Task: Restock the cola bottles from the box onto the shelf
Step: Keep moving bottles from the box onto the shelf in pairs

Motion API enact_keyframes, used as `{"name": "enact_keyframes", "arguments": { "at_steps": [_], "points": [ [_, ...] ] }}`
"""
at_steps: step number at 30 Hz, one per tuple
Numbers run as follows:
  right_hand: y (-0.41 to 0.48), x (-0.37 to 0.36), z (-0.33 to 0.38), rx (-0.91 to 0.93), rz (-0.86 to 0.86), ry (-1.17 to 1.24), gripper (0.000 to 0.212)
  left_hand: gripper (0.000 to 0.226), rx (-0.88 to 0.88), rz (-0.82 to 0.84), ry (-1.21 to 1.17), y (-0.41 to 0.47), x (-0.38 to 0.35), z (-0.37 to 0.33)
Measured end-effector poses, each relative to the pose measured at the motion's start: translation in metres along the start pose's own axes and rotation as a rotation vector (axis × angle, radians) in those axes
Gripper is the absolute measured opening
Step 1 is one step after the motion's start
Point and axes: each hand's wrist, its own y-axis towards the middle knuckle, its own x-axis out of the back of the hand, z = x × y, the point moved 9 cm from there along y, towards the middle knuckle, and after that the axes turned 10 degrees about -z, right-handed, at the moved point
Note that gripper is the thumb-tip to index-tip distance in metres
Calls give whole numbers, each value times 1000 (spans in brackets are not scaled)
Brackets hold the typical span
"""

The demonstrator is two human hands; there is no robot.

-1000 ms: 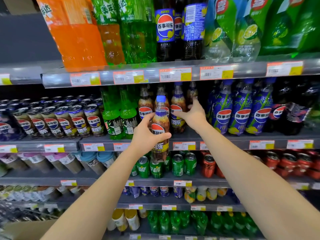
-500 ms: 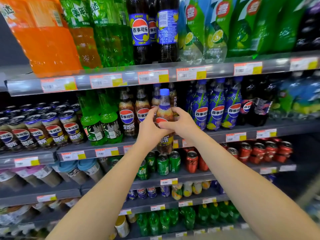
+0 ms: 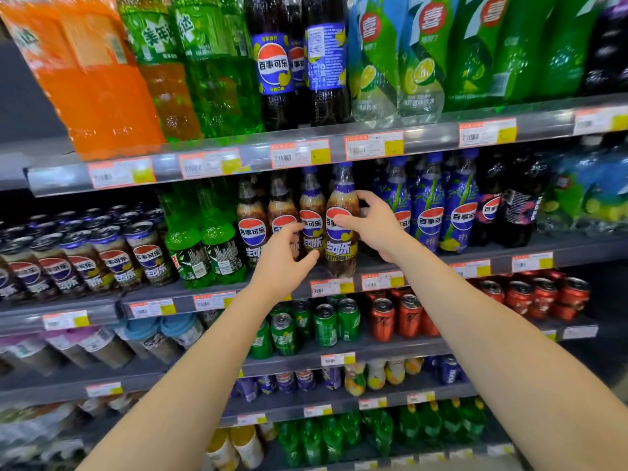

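Cola bottle (image 3: 339, 249) upright at the front edge of the middle shelf (image 3: 577, 248), last on the right in a row of matching cola bottles (image 3: 253, 232). Base down at the shelf's front rail; whether set down or a touch above it, hard to tell. Gripped at label height by the right hand (image 3: 375, 227), thumb laid across the front of the label, fingers (image 3: 368, 198) curled round the far side near the shoulder.

Left hand (image 3: 283, 263) just to the left, in front of the neighbouring bottles of the row, fingers (image 3: 292, 231) loosely bent and spread, holding nothing; contact with the bottles behind not clear.

Further left on the same shelf, two green bottles (image 3: 204, 239), then squat cola containers (image 3: 146, 256) in ranks. To the right, just beside the held bottle, blue-labelled bottles (image 3: 430, 219). Price tags (image 3: 328, 287) along the rail beneath.

On the shelf above, large orange bottles (image 3: 102, 107) and large dark cola bottles (image 3: 275, 69). On the shelf below, green cans (image 3: 326, 324) beside red cans (image 3: 382, 319).
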Motion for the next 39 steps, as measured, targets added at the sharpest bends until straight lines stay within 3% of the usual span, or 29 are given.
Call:
{"name": "enact_keyframes", "arguments": {
  "at_steps": [12,39],
  "points": [
    [22,-7,-23,35,-170,-77,73,53,83,-27,21,-7,19,29],
    [40,-17,-35,1,-96,-188,83,51,104,49,35,-12,-9,32]
  ]
}}
